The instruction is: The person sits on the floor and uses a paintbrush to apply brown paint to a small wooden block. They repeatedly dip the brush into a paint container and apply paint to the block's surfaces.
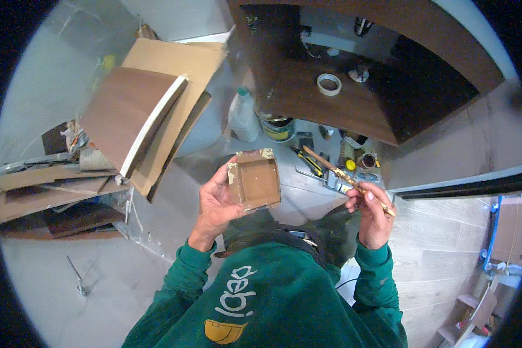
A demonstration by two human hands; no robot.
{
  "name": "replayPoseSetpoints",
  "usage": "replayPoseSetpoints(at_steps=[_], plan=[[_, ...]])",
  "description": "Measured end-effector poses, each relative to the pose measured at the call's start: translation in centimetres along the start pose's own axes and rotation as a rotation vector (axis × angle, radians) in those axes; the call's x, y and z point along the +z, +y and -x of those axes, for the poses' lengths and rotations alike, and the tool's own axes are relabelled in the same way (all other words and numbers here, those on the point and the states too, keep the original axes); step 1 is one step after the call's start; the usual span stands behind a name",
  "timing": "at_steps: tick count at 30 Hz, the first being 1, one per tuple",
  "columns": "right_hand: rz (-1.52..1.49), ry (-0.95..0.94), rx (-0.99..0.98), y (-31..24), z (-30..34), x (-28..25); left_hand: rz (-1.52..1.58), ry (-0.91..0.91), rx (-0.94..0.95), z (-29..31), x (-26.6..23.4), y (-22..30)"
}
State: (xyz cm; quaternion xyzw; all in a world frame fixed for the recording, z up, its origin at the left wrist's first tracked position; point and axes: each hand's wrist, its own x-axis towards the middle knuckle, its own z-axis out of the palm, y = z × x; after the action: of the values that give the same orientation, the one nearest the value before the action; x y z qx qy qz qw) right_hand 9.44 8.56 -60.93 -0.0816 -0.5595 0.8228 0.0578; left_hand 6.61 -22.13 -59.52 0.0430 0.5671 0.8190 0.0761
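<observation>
While the left grip holds a shallow box, the right grip holds a slim stick apart from it

As the head view shows, the box is raised in front of the person's body, over the grey floor, its open side facing the camera. The left grip is clamped on its left side, thumb along the near corner. The right grip pinches the stick near its lower end, and the stick's far end slants forward and leftward.

Judging by the surfaces, work on the box looks partway: pale cream patches mark its far edge and left side, while the inside is mostly plain brown with a few specks. Whether those patches are fresh or old residue cannot be told, so how much is left stays uncertain. Similar cream marks run along the stick, which suggests use with such a substance; whether it is a brush is unclear.

Beyond the hands stand a whitish jug and a bucket, with a yellow-and-black knife nearby. A tape roll lies on a dark brown panel.
</observation>
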Motion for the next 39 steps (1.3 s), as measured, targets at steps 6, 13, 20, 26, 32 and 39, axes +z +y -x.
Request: replayPoseSetpoints(at_steps=[6, 13, 20, 26, 32, 39], plan=[[0.301, -0.003, 0.059, 1.5, 0.9, -1.0, 0.067, -0.058, -0.047, -1.0, 0.8, -2.7], [0.363, 0.021, -0.02, 6.4, 3.3, -0.5, 0.178, -0.156, -0.186, -0.7, 2.9, -6.1], [0.743, -0.194, -0.629, 10.0, 3.2, 1.7, 0.026, -0.113, -0.13, -0.5, 4.9, -7.0], [0.774, -0.321, -0.742, 11.1, 1.7, 1.5, 0.046, -0.041, -0.16, -1.1, 5.8, -6.4], [0.845, -0.479, -0.765, 11.4, 1.4, 0.2, -0.01, 0.018, -0.1, -2.4, 6.6, -8.2], [0.695, 0.091, 0.057, 21.7, -5.4, -13.1, -0.208, 0.099, 0.067, -3.9, 3.8, -6.6]])
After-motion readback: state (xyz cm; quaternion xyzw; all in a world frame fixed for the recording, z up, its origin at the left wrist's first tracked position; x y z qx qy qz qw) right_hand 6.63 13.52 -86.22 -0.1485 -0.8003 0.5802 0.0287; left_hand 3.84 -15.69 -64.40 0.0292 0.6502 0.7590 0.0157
